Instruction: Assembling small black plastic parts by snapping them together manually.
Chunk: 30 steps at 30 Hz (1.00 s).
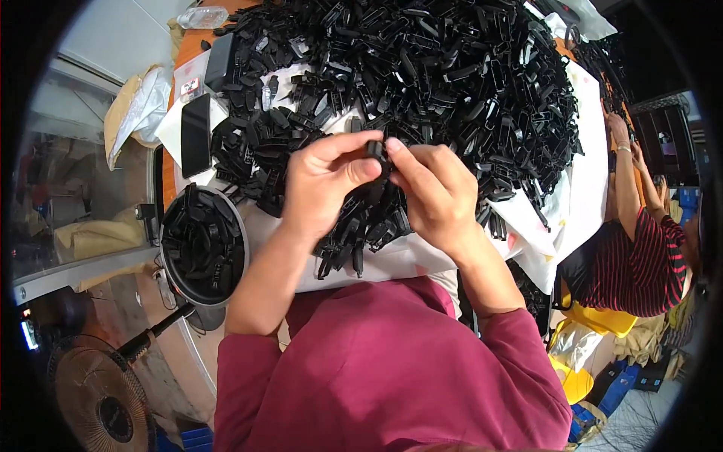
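Note:
Between the fingertips of both hands, over the near edge of the pile, is a small black plastic part [374, 151]. My left hand [324, 177] pinches it between thumb and forefinger. From the other side, my right hand [437, 188] grips it with the thumb and bent fingers. Its exact kind is too small to make out. Behind and around my hands spreads a large heap of black plastic parts [452, 75], many of them narrow and clip-like. Some parts lie just below my hands near the table's front edge.
A round container [242, 256] full of black parts stands left of the table. A dark phone [196, 135] lies at the table's left side, and a clear bottle [203, 17] behind it. A fan [113, 414] is lower left. A person in a striped shirt [633, 264] works at the right.

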{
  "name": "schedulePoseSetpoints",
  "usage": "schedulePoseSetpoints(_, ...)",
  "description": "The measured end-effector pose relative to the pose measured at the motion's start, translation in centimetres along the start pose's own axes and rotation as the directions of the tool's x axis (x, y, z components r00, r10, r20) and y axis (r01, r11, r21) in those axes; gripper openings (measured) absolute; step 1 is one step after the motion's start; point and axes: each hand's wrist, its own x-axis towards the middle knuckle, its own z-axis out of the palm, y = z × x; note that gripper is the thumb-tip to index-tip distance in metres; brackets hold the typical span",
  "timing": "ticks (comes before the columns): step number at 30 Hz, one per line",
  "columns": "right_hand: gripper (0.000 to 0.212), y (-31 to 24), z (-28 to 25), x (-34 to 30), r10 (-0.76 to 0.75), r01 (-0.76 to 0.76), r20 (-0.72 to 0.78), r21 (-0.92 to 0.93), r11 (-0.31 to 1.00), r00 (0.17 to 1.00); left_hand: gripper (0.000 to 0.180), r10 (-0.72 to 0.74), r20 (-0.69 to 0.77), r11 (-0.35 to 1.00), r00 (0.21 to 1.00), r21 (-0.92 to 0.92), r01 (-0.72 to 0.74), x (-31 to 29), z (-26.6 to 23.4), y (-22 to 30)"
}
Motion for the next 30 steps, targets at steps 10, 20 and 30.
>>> schedulePoseSetpoints(10,0.025,-2.2,0.7,-2.2,0.679,-0.791,0.507,0.584,0.182,0.531,0.028,-0.068,-0.144,0.979,0.987,-0.200,0.039,-2.5,0.7,-2.6)
schedulePoseSetpoints(20,0.017,6.8,3.6,0.1,0.505,-0.229,0.436,-0.543,0.808,0.745,0.018,0.081,-0.433,0.881,0.898,0.452,0.139,4.2,-5.4,-3.0)
schedulePoseSetpoints(30,0.014,8.9,6.2,0.5,0.227,-0.104,0.384,-0.315,0.943,0.895,0.019,-0.041,-0.123,0.154,0.992,0.980,0.128,7.7,-5.4,-2.9)
